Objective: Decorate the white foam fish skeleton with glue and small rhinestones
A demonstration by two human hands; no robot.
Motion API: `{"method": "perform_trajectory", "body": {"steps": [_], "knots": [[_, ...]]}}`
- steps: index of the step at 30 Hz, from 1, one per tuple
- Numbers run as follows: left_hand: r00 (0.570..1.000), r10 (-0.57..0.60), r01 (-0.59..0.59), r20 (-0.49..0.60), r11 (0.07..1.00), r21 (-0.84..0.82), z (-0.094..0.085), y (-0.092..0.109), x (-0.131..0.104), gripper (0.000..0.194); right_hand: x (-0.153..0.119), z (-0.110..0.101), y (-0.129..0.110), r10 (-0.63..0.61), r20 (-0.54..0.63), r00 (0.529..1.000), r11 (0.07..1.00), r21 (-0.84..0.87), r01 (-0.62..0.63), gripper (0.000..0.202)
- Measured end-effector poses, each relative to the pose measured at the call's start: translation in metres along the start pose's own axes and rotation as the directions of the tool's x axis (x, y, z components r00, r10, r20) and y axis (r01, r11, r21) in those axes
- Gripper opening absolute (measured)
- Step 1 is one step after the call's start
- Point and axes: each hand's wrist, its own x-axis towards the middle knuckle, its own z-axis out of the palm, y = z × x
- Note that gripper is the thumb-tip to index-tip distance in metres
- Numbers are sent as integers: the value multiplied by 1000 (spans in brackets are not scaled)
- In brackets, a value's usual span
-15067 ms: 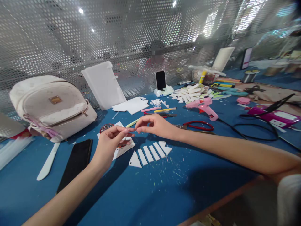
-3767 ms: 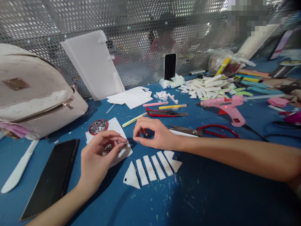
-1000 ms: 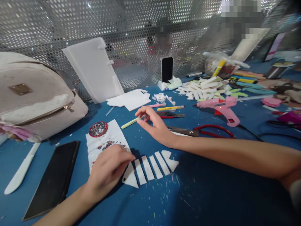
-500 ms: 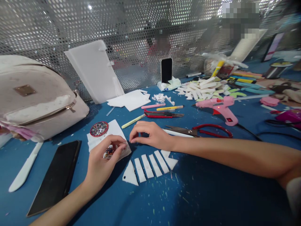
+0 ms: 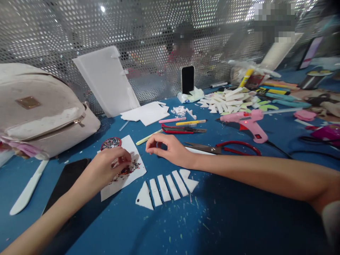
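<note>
My left hand [image 5: 113, 163] hovers over a white paper sheet [image 5: 136, 168], thumb and fingertips drawn together. Whatever they pinch is too small to make out. Beneath that hand lies a scatter of tiny dark and coloured beads [image 5: 127, 170]. A round red-rimmed dish [image 5: 111, 142] filled with similar bits sits just behind it, partly covered by the hand. My right hand [image 5: 170, 148] rests with curled fingers, thumb against forefinger; I cannot see what is in its pinch. In front of both hands, white foam strips [image 5: 164, 187] lie spaced between a head piece [image 5: 145, 196] and a tail piece [image 5: 188, 180], forming a fish.
Scissors [image 5: 239, 147], a red box cutter [image 5: 176, 129] and markers [image 5: 172, 120] lie behind my right hand. A pink glue gun [image 5: 249, 122] and foam offcuts [image 5: 228, 99] are farther right. A backpack [image 5: 47, 120], black phone [image 5: 65, 180] and white knife [image 5: 28, 191] occupy the left.
My left hand has shifted left, toward the red-rimmed dish, uncovering more of the beads on the paper. Its forearm now covers more of the black phone. The right hand stays nearly still.
</note>
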Motion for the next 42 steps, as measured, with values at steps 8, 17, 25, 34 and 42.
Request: {"method": "perform_trajectory", "body": {"steps": [8, 17, 25, 34, 42], "knots": [[996, 12, -6, 84, 998, -67, 14, 8, -3, 10, 0, 1, 0, 3, -2, 1000, 1000, 0, -3, 11], [996, 69, -72, 52, 995, 70, 22, 22, -5, 14, 1, 0, -1, 0, -2, 1000, 1000, -4, 0, 10], [994, 103, -95, -25, 972, 214, 22, 33, -6, 13, 1, 1, 1, 4, 1, 1000, 1000, -18, -4, 11], [916, -280, 153, -287, 905, -397, 36, 28, -12, 7, 0, 1, -1, 6, -17, 1000, 1000, -29, -6, 11], [900, -313, 137, -304, 864, -485, 41, 31, -13, 10, -1, 1, -2, -20, -15, 1000, 996, -92, 19, 9]]}}
